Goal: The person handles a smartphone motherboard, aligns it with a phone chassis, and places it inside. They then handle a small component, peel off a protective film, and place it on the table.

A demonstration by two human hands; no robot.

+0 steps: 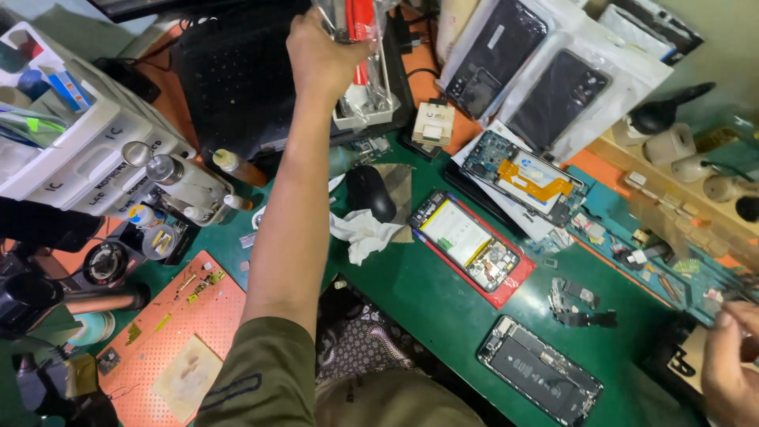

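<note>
Reaching up to top centre of the frame, left hand (pixel 320 51) closing its grip on a clear packet with red tools (pixel 356 20) above the white tray (pixel 364 115). Right hand (pixel 731 372) sitting at lower right, grip state unclear. Likely calling for lifting the packet clear of the green worktop (pixel 427 292)

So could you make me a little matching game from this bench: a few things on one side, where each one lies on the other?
Things:
1. left hand
2. black mouse
3. opened phone in red frame
4. right hand

Places:
A. bottom right corner
B. beside the crumpled white tissue
C. raised, gripping a clear packet
D. middle of the green mat

Pairs: 1-C, 2-B, 3-D, 4-A
</note>
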